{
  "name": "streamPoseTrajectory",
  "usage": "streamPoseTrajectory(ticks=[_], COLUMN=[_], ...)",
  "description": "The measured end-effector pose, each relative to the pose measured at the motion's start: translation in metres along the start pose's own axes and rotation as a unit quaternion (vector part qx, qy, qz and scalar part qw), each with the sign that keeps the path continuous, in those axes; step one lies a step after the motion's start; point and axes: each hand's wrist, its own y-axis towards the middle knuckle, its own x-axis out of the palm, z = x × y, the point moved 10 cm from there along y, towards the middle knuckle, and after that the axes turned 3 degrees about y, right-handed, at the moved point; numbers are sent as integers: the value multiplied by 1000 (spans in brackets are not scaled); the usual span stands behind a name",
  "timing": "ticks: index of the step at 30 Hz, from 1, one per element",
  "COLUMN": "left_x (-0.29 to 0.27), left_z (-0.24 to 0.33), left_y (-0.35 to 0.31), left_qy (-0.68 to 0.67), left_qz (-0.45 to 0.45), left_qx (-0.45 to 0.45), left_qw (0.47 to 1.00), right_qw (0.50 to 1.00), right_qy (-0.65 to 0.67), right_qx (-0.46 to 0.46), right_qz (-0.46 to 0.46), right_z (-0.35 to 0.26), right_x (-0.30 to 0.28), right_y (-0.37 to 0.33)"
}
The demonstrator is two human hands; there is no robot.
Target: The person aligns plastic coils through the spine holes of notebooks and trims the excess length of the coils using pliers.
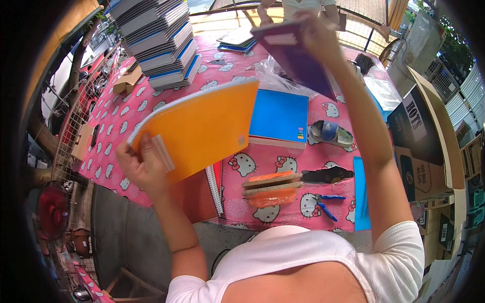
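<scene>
My left hand (143, 165) grips an orange notebook (209, 123) by its lower left corner, thumb on the cover, and holds it tilted above the table. Farther off, my raised right hand (317, 43) is closed on a dark purple notebook (293, 59), also in the air; some of its fingers are hidden. Between the two lies a blue notebook (279, 115) on top of a pile. Beneath the orange one, a red spiral notebook (194, 198) rests at the table's near edge, partly covered.
A tall stack of notebooks (164, 48) stands far left on the pink patterned tablecloth (121, 136). Nearer are a slipper (331, 134), an orange-wrapped bundle (272, 189) and blue-handled pliers (328, 206). An open cardboard box (422, 146) stands right. Another person (303, 9) is across the table.
</scene>
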Motion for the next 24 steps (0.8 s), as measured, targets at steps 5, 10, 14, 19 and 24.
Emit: streamPoseTrajectory(ticks=[5, 10, 14, 19, 24], left_x=[-29, -29, 9, 37, 59], left_z=[32, 70, 88, 98, 63], left_y=[-4, -21, -51, -82, -104], left_qy=[5, -98, -287, -352, -335], left_qz=[56, 5, -70, -128, -163], left_qx=[-1, 86, -73, -73, -179], left_qw=[998, 991, 952, 924, 911], right_qw=[858, 922, 879, 866, 851], right_qy=[117, 272, 391, 424, 425], right_qx=[103, 157, 220, 233, 296], right_qz=[-490, -228, -164, -124, -85], right_z=[-30, -48, -48, -34, -24], right_x=[166, 60, 24, -23, -12], right_y=[-232, -250, -278, -301, -351])
